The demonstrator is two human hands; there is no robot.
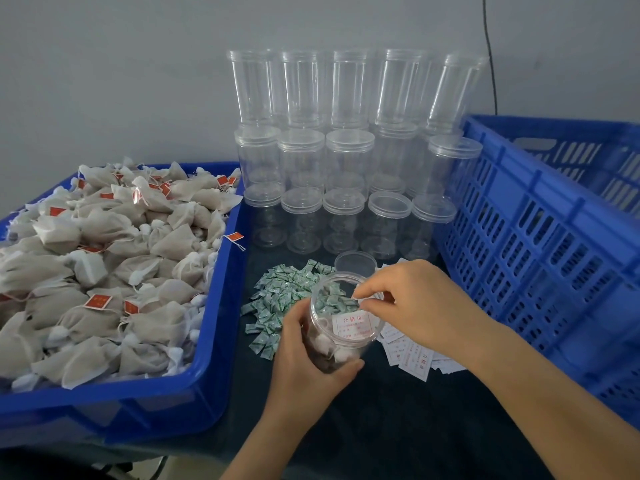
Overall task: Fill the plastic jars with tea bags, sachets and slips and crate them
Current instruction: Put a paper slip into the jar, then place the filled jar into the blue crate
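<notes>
Your left hand [304, 362] grips the tilted, lidless jar [341, 327]. It holds tea bags and a slip. Your right hand [412, 306] pinches at its rim.

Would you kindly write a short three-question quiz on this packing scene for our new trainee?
1. True or false: the jar in the left hand already holds tea bags.
2. Which hand is at the jar's mouth?
3. The loose lid lies: A) in the crate B) on the table behind the jar C) on the tea bags in the tray.

Key: 1 true; 2 the right hand; 3 B.
</notes>
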